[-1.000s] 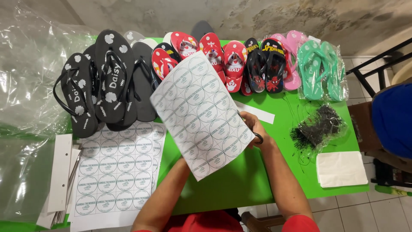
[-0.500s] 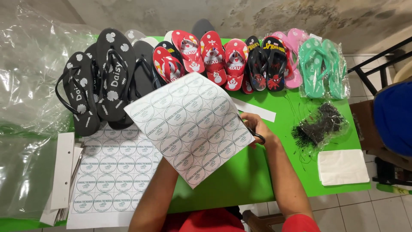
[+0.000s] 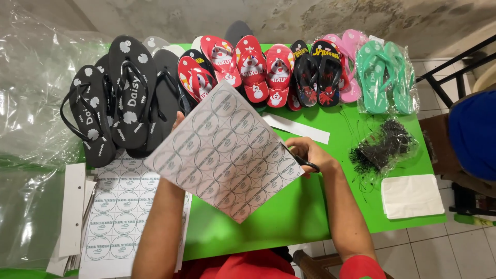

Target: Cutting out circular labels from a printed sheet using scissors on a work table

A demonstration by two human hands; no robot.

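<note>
A white sheet printed with rows of round labels [image 3: 222, 152] is held up tilted over the green table [image 3: 289, 217]. My left hand [image 3: 178, 120] grips the sheet from behind at its upper left; only fingertips show. My right hand [image 3: 310, 155] holds black-handled scissors [image 3: 302, 161] at the sheet's right edge. The blades are hidden by the sheet.
Black flip-flops [image 3: 126, 95], red ones [image 3: 243, 67], dark and pink pairs [image 3: 323, 70] and bagged green ones [image 3: 385, 75] line the table's far side. More label sheets [image 3: 121, 206] lie at left, a paper strip [image 3: 302, 129], black strings [image 3: 385, 144] and white paper [image 3: 412, 195] at right.
The sheet has turned counter-clockwise and swung left, from steeply angled to lying flatter across the view. My right hand with the scissors stayed at its right edge.
</note>
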